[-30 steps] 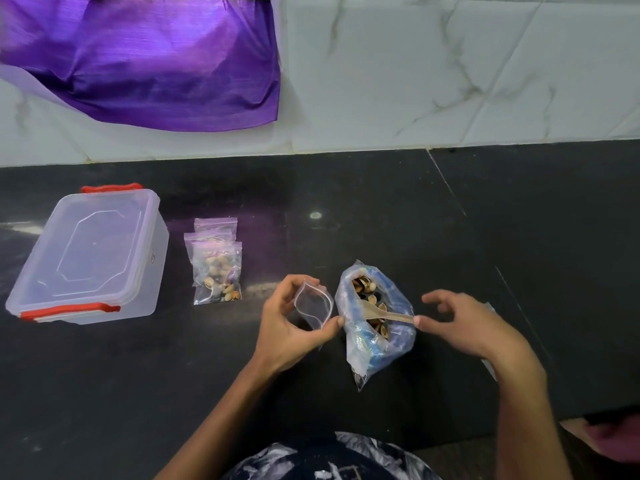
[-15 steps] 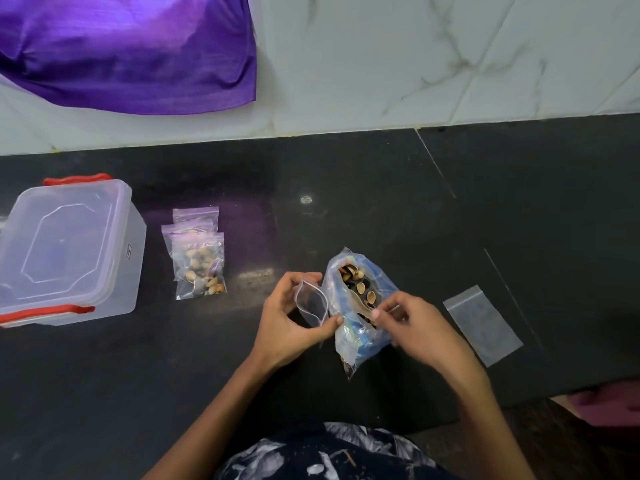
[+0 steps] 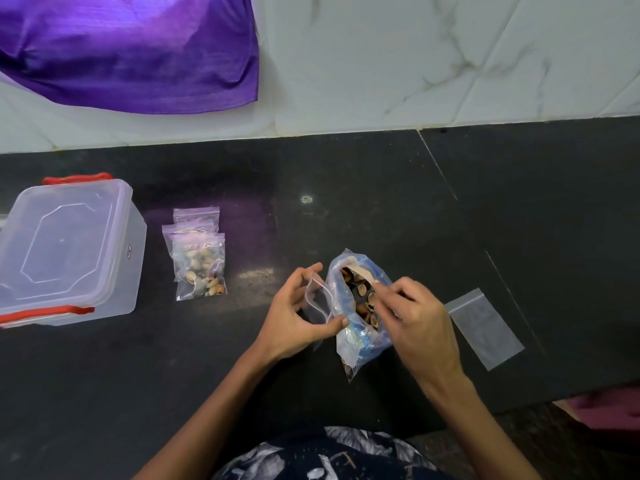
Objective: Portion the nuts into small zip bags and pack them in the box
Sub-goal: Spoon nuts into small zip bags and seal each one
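Head view: scooping step. Left hand [image 3: 294, 315] pinches an empty small zip bag [image 3: 318, 304] with its mouth held open, touching the big nut bag [image 3: 360, 313]. Right hand [image 3: 415, 317] fingers closed on a wooden spoon [image 3: 360, 271] inside that bag. Next: lift a spoonful and tip it into the small mouth without spilling. Filled zip bags [image 3: 199, 258] lie beside the closed box [image 3: 65, 251]; a spare bag [image 3: 485, 329] lies to the right.

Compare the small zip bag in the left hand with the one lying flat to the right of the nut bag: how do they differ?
The held zip bag is pinched in the left hand, off the counter, with its mouth spread open beside the big nut bag. The spare zip bag lies flat on the counter, untouched, its mouth not spread. The right hand works at the nut bag between them. Both bags are small, clear and look empty.
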`<state>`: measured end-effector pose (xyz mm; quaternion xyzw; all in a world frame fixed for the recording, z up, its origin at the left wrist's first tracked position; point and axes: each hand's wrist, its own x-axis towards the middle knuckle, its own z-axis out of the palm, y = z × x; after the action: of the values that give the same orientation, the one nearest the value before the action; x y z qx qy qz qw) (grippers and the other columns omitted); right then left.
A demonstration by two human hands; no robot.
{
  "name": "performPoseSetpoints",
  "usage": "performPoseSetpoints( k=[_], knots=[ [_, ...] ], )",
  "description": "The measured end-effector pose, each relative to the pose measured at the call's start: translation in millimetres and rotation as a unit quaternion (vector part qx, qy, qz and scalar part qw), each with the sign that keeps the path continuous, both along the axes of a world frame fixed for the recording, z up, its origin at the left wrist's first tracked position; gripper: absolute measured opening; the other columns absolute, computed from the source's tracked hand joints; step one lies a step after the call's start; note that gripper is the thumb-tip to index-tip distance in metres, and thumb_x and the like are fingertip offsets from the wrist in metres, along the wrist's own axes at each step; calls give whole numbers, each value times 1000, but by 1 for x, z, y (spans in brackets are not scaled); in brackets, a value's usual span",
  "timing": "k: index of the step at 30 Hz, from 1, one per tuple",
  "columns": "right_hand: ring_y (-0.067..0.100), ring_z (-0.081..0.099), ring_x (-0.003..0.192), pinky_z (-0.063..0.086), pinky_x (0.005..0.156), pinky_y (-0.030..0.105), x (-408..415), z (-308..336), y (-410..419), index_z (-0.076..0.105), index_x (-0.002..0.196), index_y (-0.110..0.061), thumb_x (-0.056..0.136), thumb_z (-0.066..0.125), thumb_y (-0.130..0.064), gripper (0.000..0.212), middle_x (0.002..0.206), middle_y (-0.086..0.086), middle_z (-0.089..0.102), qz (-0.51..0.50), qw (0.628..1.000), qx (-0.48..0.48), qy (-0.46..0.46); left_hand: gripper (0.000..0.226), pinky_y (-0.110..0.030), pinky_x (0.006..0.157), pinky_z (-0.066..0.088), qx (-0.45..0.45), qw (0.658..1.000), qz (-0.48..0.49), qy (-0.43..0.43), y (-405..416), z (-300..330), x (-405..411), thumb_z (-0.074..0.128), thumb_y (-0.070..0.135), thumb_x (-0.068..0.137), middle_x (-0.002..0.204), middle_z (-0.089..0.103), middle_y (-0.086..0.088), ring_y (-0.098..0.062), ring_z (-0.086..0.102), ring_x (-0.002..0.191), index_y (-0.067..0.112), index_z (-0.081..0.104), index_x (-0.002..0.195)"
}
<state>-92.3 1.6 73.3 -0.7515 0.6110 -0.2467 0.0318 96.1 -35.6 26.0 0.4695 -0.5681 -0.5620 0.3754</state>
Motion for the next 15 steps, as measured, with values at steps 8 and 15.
performPoseSetpoints(
  k=[8,15],
  knots=[
    [12,58,63,55,49,29,1,-11,-9,70,105,-5,76,74,-7,29,79,3,60,22,997,66,26,54,-39,89,55,18,998,-35,39,-4,2,-3,84,19,63,125,62,8,-18,66,108,7,51,103],
    [12,56,64,53,49,33,-26,11,-1,73,99,-12,76,72,-5,24,79,0,59,21,992,119,33,49,-33,87,55,24,997,-30,63,-4,-2,-6,80,-1,70,127,60,2,-21,65,109,1,49,107]
  ],
)
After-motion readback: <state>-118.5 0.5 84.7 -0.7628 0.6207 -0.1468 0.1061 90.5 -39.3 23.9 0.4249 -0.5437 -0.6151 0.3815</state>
